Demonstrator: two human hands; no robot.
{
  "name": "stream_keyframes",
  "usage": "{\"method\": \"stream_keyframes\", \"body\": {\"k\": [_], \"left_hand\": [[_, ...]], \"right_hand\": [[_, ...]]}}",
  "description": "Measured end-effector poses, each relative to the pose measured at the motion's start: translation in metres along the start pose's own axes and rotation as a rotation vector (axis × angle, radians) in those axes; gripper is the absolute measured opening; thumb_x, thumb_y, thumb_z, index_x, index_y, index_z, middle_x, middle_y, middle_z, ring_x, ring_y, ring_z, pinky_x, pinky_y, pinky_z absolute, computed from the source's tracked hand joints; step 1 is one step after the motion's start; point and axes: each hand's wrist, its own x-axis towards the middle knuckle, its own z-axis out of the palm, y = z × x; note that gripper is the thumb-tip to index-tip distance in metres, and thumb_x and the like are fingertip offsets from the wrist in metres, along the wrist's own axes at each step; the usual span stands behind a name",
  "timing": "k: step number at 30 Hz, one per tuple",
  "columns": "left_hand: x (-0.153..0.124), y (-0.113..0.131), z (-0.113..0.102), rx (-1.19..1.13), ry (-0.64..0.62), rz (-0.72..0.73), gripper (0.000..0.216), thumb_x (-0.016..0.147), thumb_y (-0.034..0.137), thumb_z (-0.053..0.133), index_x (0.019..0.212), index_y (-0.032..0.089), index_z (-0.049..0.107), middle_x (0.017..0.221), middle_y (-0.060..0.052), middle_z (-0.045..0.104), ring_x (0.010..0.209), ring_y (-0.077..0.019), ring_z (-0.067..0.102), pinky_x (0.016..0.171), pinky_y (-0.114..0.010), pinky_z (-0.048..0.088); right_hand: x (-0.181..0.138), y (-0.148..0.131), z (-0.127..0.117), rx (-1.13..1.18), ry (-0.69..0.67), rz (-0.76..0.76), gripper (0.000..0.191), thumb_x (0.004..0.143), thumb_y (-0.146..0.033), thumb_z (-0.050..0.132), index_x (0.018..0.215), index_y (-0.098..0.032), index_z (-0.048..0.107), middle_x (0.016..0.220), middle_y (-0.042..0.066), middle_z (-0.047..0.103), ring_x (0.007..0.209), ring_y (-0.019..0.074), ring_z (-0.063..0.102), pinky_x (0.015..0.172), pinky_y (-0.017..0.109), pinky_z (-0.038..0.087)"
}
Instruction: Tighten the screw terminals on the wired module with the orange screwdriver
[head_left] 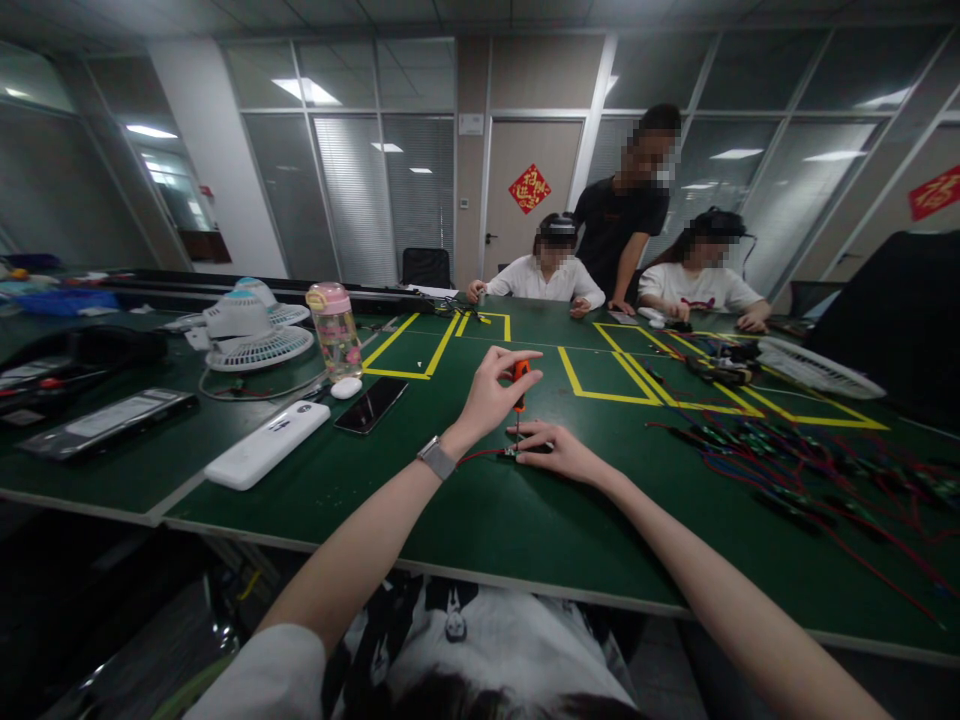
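Note:
My left hand (484, 392), with a metal-banded watch on the wrist, grips the orange and black handle of a screwdriver (520, 384) between thumb and fingers. The screwdriver stands upright, its thin shaft pointing down at a small dark part with a red wire (510, 453), which looks like a little circuit board. Low on the table, my right hand (559, 450) has its fingers closed around this part and steadies it against the green surface. Fingers partly cover the part, and whether the screwdriver tip sits in a screw is too small to tell.
Left of my hands lie a black phone (372, 405), a white power bank (268, 445) and a pink-lidded bottle (335, 330). A white fan (255, 335) is behind them. Many wired boards (795, 460) are heaped at right. Three people are across the green table (450, 520).

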Motion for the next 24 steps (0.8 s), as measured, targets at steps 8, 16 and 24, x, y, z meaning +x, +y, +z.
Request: {"method": "stream_keyframes", "body": {"k": [8,16,24], "left_hand": [[0.001,0.0017,0.0011,-0.101,-0.035,-0.052,0.032,0.088,0.027,0.051,0.118,0.02,0.06,0.101,-0.006,0.066,0.087,-0.0139,0.062,0.079,-0.026,0.049],[0.0009,0.0026,0.0007,-0.108,-0.068,-0.02,0.033,0.092,0.027,0.043,0.119,0.023,0.06,0.113,-0.006,0.062,0.103,-0.0159,0.058,0.087,-0.027,0.047],[-0.0011,0.0036,0.0002,0.092,0.039,0.049,0.026,0.082,0.031,0.061,0.106,0.023,0.066,0.092,-0.003,0.061,0.085,-0.0138,0.057,0.079,-0.025,0.047]], "right_hand": [[-0.0005,-0.001,0.0001,-0.009,0.003,0.017,0.03,0.078,-0.046,0.064,0.099,-0.026,0.072,0.126,0.008,0.06,0.121,0.0278,0.051,0.109,0.052,0.027],[-0.0002,-0.001,-0.0002,-0.009,0.012,-0.003,0.03,0.077,-0.045,0.064,0.098,-0.025,0.073,0.124,0.009,0.061,0.12,0.0272,0.052,0.107,0.048,0.03],[-0.0003,-0.0023,-0.0012,-0.003,-0.001,0.012,0.029,0.077,-0.045,0.064,0.098,-0.026,0.073,0.126,0.008,0.06,0.121,0.0275,0.051,0.106,0.05,0.031]]}}
